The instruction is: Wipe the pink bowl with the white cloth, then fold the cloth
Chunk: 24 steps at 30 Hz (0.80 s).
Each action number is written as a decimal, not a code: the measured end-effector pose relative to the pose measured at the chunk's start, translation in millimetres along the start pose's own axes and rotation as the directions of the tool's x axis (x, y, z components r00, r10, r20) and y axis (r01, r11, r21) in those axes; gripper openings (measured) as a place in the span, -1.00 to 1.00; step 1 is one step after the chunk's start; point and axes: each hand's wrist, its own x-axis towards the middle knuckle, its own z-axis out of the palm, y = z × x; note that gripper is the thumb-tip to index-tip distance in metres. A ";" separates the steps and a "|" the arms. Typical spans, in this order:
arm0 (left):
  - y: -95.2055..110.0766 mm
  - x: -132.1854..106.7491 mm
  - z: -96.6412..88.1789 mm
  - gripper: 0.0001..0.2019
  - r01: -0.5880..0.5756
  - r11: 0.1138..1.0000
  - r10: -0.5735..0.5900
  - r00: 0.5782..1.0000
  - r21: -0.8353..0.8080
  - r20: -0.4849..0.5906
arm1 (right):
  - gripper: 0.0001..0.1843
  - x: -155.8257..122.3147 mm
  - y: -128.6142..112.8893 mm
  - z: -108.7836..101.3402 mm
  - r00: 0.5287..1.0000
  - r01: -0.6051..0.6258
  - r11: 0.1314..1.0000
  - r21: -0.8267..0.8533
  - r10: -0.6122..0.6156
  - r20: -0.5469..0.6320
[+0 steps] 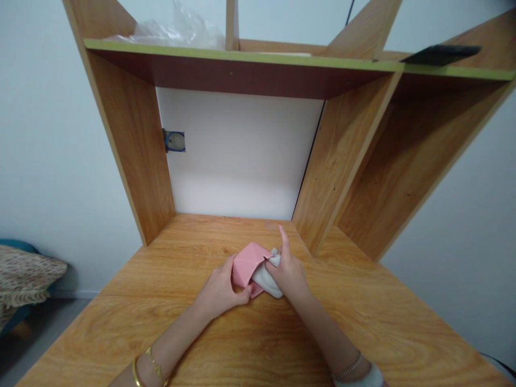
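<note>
A folded pink paper (248, 262) with a white underside (266, 280) is held just above the wooden desk (201, 333) in front of me. My left hand (220, 293) pinches its lower left edge, fingers closed on the fold. My right hand (288, 271) grips the right side where the white face shows, with the index finger pointing up and away. Both wrists wear bracelets.
The desk has a wooden hutch: a side panel (137, 156) on the left, a divider (338, 166) on the right, a green-edged shelf (242, 56) above. Clear plastic (177, 29) lies on the shelf, a dark flat object (441, 52) at its right. A cushioned seat (24, 274) stands far left.
</note>
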 end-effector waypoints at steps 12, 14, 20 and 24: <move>-2.5 5.2 -1.8 -0.58 0.044 0.998 -0.041 0.996 0.040 -0.075 | -0.21 0.5 5.1 10.1 0.998 -0.035 0.982 0.186 0.024 0.063; -9.0 10.0 -1.6 -0.64 0.125 0.992 -0.128 0.981 -0.034 -0.148 | -0.15 2.2 7.6 11.4 0.993 -0.091 0.983 0.158 0.078 0.085; -33.2 21.3 1.3 -0.71 0.250 0.836 -0.408 0.878 -0.488 -0.249 | -0.20 5.4 18.9 14.8 0.987 -0.148 0.983 0.112 0.139 0.084; -41.9 23.3 1.5 -0.64 0.199 0.684 -0.464 0.861 -0.701 -0.208 | -0.45 3.1 17.8 15.5 0.980 -0.115 0.993 0.038 0.107 0.168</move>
